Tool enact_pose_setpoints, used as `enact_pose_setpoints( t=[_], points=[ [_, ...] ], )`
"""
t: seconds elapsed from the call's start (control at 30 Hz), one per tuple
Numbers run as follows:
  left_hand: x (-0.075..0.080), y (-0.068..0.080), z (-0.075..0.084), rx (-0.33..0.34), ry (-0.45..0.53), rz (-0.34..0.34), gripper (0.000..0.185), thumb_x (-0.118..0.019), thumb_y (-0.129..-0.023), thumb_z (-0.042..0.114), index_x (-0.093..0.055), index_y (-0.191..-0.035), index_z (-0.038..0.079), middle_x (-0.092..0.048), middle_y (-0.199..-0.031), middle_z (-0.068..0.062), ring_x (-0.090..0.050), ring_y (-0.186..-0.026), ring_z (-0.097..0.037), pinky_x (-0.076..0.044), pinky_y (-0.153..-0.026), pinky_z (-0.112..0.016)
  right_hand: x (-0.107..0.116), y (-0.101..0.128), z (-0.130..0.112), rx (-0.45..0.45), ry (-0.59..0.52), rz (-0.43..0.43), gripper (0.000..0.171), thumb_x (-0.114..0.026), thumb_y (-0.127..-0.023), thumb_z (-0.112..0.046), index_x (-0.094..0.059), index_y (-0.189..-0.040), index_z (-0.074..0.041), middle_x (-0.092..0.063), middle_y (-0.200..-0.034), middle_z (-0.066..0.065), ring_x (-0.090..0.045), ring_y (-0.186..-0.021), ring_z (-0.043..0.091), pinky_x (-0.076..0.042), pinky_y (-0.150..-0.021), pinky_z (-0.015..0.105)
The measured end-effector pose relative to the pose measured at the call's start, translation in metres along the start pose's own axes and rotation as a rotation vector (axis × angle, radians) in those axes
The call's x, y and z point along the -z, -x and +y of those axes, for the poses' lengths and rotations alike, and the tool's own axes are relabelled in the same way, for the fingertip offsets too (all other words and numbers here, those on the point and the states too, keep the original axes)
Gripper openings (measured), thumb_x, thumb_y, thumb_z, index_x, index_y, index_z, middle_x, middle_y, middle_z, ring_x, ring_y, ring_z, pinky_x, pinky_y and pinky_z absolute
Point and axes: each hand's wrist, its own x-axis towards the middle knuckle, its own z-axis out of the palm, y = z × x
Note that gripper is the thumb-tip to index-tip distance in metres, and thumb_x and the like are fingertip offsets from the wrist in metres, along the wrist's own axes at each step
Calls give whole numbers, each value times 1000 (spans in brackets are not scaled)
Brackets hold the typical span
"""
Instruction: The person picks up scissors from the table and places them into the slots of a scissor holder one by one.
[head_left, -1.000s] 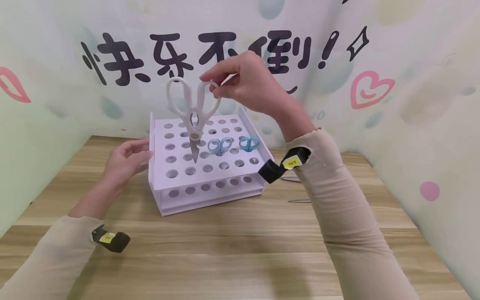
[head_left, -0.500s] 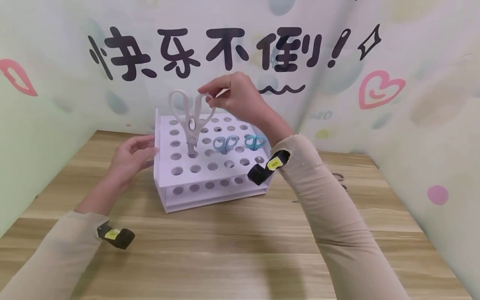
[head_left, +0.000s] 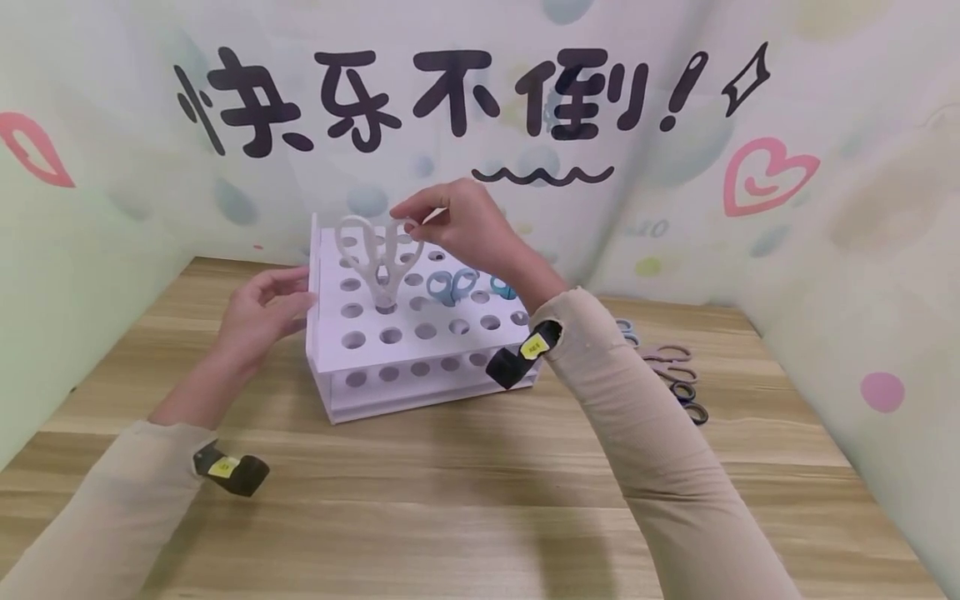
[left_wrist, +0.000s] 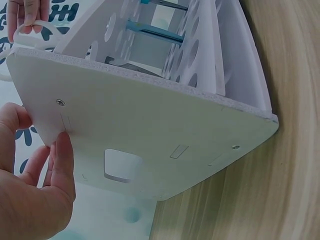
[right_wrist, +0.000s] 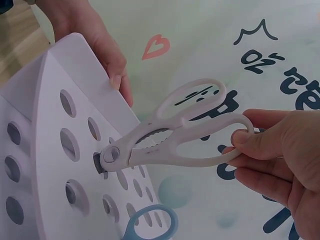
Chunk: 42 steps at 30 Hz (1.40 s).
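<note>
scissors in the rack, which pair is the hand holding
The white scissors, the big pair standing tallest: the right hand pinches one handle loop. The two smaller blue scissors stand untouched, sunk to their handles.

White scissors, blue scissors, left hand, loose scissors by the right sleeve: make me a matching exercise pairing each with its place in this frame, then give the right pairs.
Things:
1. white scissors
2. blue scissors
3. left hand
4. loose scissors

Places:
A. flat on the wooden table, to the right of the rack
B. against the left side wall of the rack
C. blades down in a rack hole, one handle loop pinched by the right hand
D. standing in a rack hole with no hand on them

Pairs: 1-C, 2-D, 3-B, 4-A
</note>
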Motion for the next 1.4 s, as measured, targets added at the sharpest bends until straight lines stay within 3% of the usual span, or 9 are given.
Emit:
enact_pose_setpoints(
  t=[0.27,0.43,0.77,1.1,1.27,1.4],
  points=[
    [11,1,0,-13,24,13,27,-63,-85,5,-56,-109,16,-47,-101,-2,-53,-87,-5,-54,-70,-15,-9,-5,2,6,6,33,21,-66,-83,-1,-69,-104,-3,-68,-98,5,-62,-86,7,-51,-76,12],
    [14,0,-1,-12,30,9,26,-64,-85,5,-56,-108,17,-47,-101,-1,-53,-87,-5,-54,-70,-16,-11,-5,7,-35,-12,30,21,-67,-82,-1,-70,-102,-5,-69,-96,3,-63,-81,5,-53,-71,16],
    [11,-3,0,-9,30,6,26,-64,-85,6,-57,-107,17,-47,-101,-1,-54,-84,-4,-54,-70,-15,-8,-7,12,-96,-18,24,22,-66,-81,2,-70,-102,-6,-69,-96,6,-63,-81,6,-53,-72,14],
    [6,-5,-1,2,46,-2,26,-64,-85,4,-56,-107,16,-47,-100,-1,-53,-86,-5,-54,-70,-17,-1,-3,24,-25,-112,14,24,-66,-80,5,-68,-103,0,-68,-96,10,-64,-84,13,-54,-74,19],
    [2,-5,-3,5,50,-17,28,-64,-84,3,-55,-108,14,-48,-101,-2,-54,-86,-5,-55,-70,-18,4,5,28,-47,-160,2,24,-68,-79,5,-69,-102,-1,-68,-97,7,-65,-80,12,-55,-73,23],
    [0,-3,-3,4,28,-15,28,-64,-85,4,-55,-110,14,-48,-101,-2,-55,-84,-4,-55,-70,-17,8,6,26,-64,-136,-25,24,-69,-80,1,-69,-103,-2,-68,-100,5,-65,-78,12,-55,-73,23]
  ],
)
